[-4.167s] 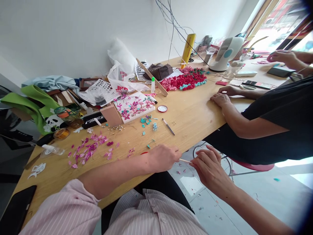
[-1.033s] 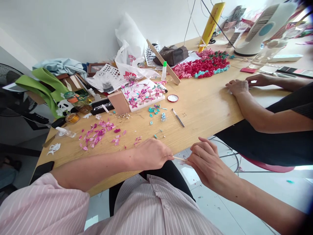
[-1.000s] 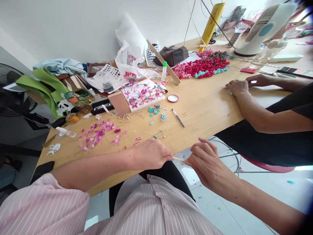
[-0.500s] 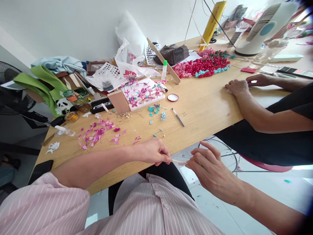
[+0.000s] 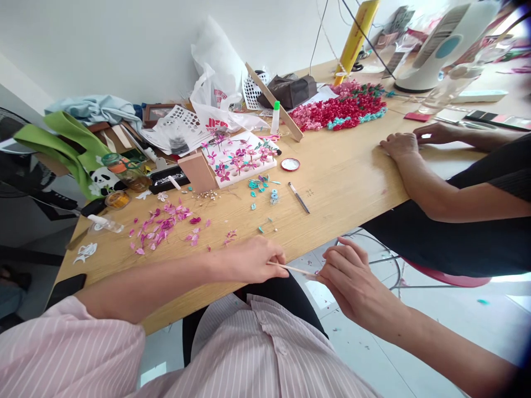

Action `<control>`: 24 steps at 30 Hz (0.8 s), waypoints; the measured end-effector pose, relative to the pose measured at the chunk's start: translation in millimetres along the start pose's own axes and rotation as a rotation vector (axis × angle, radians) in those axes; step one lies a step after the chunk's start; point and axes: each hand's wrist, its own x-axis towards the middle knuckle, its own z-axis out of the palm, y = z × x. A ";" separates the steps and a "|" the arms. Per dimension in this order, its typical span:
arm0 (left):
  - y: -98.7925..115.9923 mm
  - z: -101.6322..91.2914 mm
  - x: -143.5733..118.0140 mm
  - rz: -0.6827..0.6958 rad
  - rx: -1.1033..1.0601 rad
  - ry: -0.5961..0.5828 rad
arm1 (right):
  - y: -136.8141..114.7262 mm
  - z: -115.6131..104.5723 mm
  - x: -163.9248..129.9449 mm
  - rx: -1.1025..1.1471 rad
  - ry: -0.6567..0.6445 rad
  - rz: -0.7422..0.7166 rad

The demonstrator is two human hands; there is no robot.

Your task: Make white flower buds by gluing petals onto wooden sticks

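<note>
A thin pale stick (image 5: 295, 270) runs between my two hands, just off the table's front edge and above my lap. My left hand (image 5: 255, 261) pinches its left end between thumb and fingers. At the other end, my right hand (image 5: 350, 279) is closed with fingertips together around the tip. A tiny purplish bit shows at those fingertips, too small to make out. Loose pink petals (image 5: 164, 226) lie on the table beyond my left forearm. Teal petals (image 5: 258, 185) and a small clear spool (image 5: 274, 196) are farther back, beside a pen (image 5: 298, 198).
Finished pink flowers (image 5: 238, 157) stand in a white foam block (image 5: 249, 170). A red-rimmed lid (image 5: 290, 165) and a green-capped glue bottle (image 5: 275, 117) are close by. Another person's hands (image 5: 400, 146) rest at the right. Red beaded-looking strands (image 5: 340, 108) lie behind.
My left fingers have loosened and shifted back, so a longer stretch of the stick shows. My right hand keeps its pinch at the tip. The view has shifted slightly.
</note>
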 end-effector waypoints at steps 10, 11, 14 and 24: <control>1.6 16.4 -12.4 0.251 0.519 0.258 | 0.8 -2.5 -5.2 -0.015 0.043 -0.029; 3.0 14.2 -12.2 0.207 0.440 0.233 | 0.6 -2.9 -6.0 -0.042 0.052 -0.051; 6.9 6.8 -10.8 0.087 0.149 0.133 | 1.4 -2.9 -9.8 -0.103 0.056 -0.100; -4.7 4.5 -3.3 -0.135 -0.364 -0.163 | 5.6 -0.1 -21.0 -0.128 0.046 -0.209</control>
